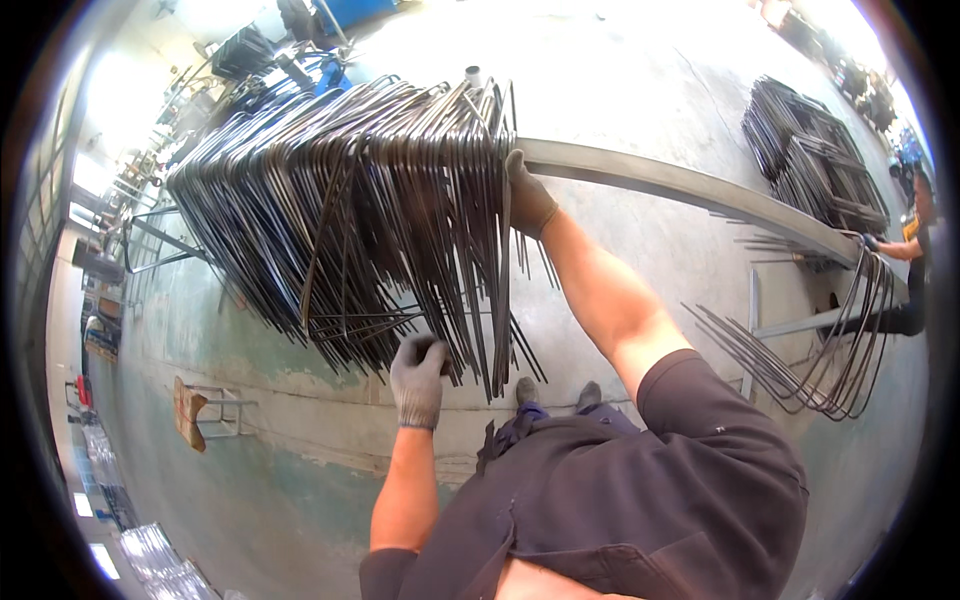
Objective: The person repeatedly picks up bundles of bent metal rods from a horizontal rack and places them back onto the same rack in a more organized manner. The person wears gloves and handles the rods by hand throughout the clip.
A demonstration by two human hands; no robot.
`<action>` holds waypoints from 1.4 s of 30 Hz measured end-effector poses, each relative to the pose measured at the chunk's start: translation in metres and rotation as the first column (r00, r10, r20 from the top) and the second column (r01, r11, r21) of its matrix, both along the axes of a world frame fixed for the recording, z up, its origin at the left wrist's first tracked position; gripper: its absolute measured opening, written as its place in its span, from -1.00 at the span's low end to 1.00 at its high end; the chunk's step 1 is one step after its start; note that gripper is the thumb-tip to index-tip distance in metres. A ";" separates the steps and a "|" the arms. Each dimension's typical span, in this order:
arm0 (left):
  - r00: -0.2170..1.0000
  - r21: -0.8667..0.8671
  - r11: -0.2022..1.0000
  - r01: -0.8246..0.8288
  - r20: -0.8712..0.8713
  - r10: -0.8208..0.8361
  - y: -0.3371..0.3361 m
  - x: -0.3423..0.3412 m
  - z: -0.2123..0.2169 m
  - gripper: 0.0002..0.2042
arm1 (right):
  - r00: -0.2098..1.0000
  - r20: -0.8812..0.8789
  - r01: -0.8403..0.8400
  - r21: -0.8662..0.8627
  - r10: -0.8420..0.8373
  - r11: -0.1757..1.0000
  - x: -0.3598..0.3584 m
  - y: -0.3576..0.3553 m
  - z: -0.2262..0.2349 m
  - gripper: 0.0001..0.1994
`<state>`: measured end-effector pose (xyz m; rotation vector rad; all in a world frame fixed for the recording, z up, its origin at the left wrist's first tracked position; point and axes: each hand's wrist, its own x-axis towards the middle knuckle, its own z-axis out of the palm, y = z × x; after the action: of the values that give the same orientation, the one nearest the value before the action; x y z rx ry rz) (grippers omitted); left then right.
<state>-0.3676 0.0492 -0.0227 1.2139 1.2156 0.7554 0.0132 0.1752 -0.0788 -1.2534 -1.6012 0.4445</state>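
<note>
A dense row of dark bent metal rods [400,220] hangs over a long metal beam [690,188], their legs pointing down toward me. At the row's right end, my gloved right hand [530,198] grips the outermost rods, its thumb up beside the beam and its other fingers hidden behind the metal. Near the lower rod ends, my gloved left hand [418,375] is closed with curled fingers; what is in them, if anything, I cannot make out. A few rods cross the others at a slant in the bundle.
Several U-bent rods [850,350] hang at the beam's far right end, next to a co-worker's hand [885,245]. Stacks of bent frames [810,160] stand at the back right. A small stool [215,410] is on the floor at left.
</note>
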 end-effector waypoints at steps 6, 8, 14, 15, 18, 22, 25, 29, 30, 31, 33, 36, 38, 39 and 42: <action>0.981 -0.145 0.972 -0.186 -0.072 0.178 -0.047 -0.059 -0.025 -0.78 | 0.281 -0.952 -0.622 -0.084 0.122 0.778 -0.019 -0.003 0.016 -0.34; 0.979 -0.126 0.971 -0.203 -0.032 0.201 -0.050 -0.059 -0.019 -0.79 | 0.324 -0.921 -0.651 -0.050 0.217 0.757 -0.032 -0.031 0.032 -0.33; 0.991 0.054 0.994 -0.097 0.102 0.091 -0.016 -0.011 0.024 -0.83 | 0.378 -0.914 -0.588 -0.112 0.150 0.801 -0.079 -0.137 0.035 -0.48; 0.989 0.084 0.994 -0.073 0.134 0.062 -0.008 0.001 0.032 -0.84 | 0.437 -0.894 -0.551 -0.177 0.101 0.816 -0.083 -0.153 0.024 -0.53; 0.966 0.109 0.991 0.072 0.239 -0.097 0.013 0.048 0.065 -0.64 | 0.633 -0.775 -0.454 -0.370 0.001 0.810 -0.084 -0.194 -0.010 -0.79; 0.891 0.034 0.962 0.273 0.369 -0.266 0.037 0.112 0.101 -0.30 | 0.725 -0.665 -0.373 -0.598 -0.179 0.709 -0.098 -0.240 0.023 -0.75; 0.848 -0.054 0.925 0.375 0.423 -0.319 0.053 0.141 0.103 -0.25 | 0.767 -0.527 -0.161 -0.709 -0.365 0.686 -0.102 -0.261 0.037 -0.55; 0.891 -0.063 0.918 0.391 0.274 -0.361 0.047 0.172 0.091 -0.46 | 0.775 -0.497 -0.023 -0.640 -0.391 0.768 -0.085 -0.285 0.051 -0.38; 0.907 -0.063 0.920 0.386 0.208 -0.366 0.041 0.184 0.087 -0.58 | 0.796 -0.473 -0.031 -0.653 -0.376 0.757 -0.075 -0.286 0.044 -0.29; 0.875 -0.072 0.879 0.470 0.168 -0.454 0.033 0.191 0.082 -0.58 | 0.818 -0.451 -0.041 -0.666 -0.357 0.745 -0.070 -0.289 0.037 -0.21; 0.885 -0.068 0.894 0.444 0.188 -0.425 -0.002 0.210 0.074 -0.65 | 0.866 -0.363 -0.018 -0.709 -0.343 0.705 -0.060 -0.295 0.053 -0.17; 0.873 -0.093 0.882 0.463 0.221 -0.435 -0.025 0.207 0.069 -0.72 | 0.910 -0.278 -0.030 -0.785 -0.309 0.619 -0.051 -0.310 0.067 -0.13; 0.872 -0.108 0.876 0.470 0.208 -0.443 -0.033 0.195 0.067 -0.77 | 0.925 -0.256 -0.036 -0.792 -0.279 0.610 -0.050 -0.325 0.058 -0.15; 0.870 -0.119 0.871 0.477 0.203 -0.449 -0.037 0.188 0.074 -0.81 | 0.872 -0.373 -0.079 -0.747 -0.317 0.660 -0.053 -0.334 0.042 -0.18; 0.871 -0.069 0.873 0.482 0.146 -0.469 -0.038 0.152 0.053 -0.78 | 0.598 -0.683 -0.242 -0.652 -0.419 0.718 -0.057 -0.349 0.047 -0.32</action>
<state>-0.2158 0.0113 0.0302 1.2913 0.7897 0.3850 -0.0442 -0.1740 -0.0321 -1.3509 -0.5221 1.4365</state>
